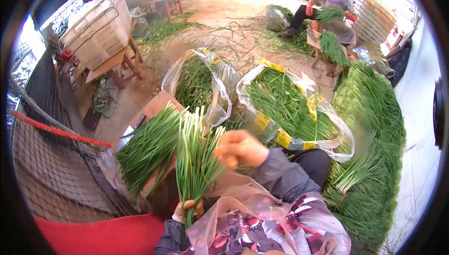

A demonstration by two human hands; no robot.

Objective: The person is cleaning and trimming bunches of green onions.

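Note:
My left hand (189,208) is wrapped around the leafy lower end of a bunch of garlic chives (194,161), whose pale stem ends point up and away from me. Beside the upper part of this bunch, my right hand (241,148), in an orange glove, has its fingers curled together. A thin reddish strand shows near those fingertips, but what they pinch is hard to make out. To the left, a loose pile of chives (152,145) lies on a wooden board (161,100). A knife with a dark handle (140,122) is partly covered by that pile.
Clear plastic bags (220,86) full of green trimmings stand ahead. Stacked chives (369,161) line the right side. A netted barrier (61,171) is on the left, with a crate (100,30) on a stool beyond. A co-worker (329,12) sits at the back right, holding chives.

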